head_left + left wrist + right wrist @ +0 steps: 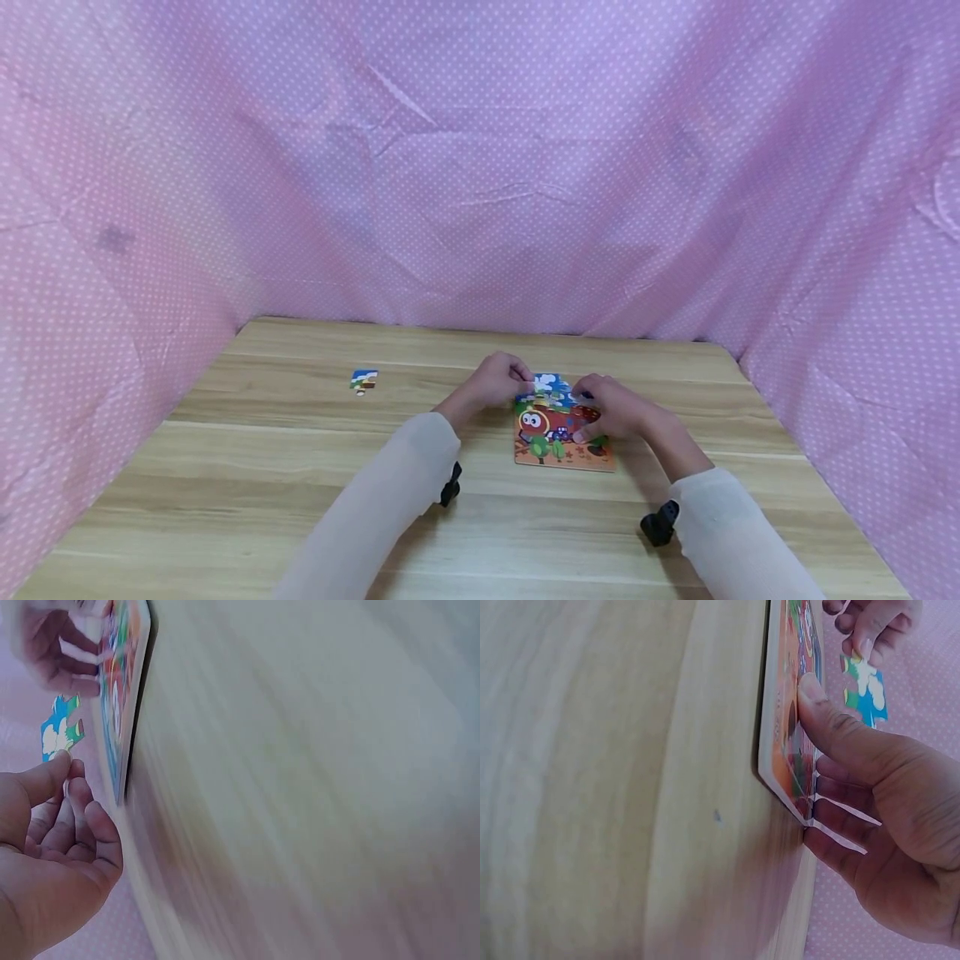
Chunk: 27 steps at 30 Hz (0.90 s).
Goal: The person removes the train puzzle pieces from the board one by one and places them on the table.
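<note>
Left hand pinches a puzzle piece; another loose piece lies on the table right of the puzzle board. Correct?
Wrong side: the other loose piece lies on the table left of the puzzle board, per the head view. The left hand does pinch a puzzle piece.

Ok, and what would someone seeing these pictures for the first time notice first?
Probably the pink polka-dot cloth, which fills the head view behind and beside the wooden table. Next, the colourful puzzle right of centre, where the left hand pinches a blue-and-white piece and the right hand touches the puzzle's right side. A small loose piece lies apart, on the table's left.
</note>
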Available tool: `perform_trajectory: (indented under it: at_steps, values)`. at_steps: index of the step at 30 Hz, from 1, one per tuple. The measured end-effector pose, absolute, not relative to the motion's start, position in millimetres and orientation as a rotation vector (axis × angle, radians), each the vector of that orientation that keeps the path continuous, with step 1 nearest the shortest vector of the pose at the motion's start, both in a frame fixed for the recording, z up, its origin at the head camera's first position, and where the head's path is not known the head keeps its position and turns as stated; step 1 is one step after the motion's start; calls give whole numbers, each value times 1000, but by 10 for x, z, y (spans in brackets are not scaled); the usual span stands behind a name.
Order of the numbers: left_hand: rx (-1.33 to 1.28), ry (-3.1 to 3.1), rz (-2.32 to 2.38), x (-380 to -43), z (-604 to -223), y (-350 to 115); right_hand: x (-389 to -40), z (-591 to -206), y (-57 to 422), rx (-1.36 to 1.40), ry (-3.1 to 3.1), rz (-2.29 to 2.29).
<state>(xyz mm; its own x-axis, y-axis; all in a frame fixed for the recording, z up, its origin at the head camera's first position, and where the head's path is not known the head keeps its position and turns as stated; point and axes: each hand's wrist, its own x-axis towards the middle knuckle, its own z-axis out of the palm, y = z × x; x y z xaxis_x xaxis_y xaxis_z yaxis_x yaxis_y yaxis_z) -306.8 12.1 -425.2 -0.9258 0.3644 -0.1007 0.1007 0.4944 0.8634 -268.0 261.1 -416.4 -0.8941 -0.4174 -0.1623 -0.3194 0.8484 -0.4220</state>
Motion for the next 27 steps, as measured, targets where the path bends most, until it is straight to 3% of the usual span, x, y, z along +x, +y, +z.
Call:
perform_trajectory:
  at_steps: [27]
  values:
    - [295,2563,1360,-3190,-4175,-1126,-2653,-4145,2609,-549,2782,-556]
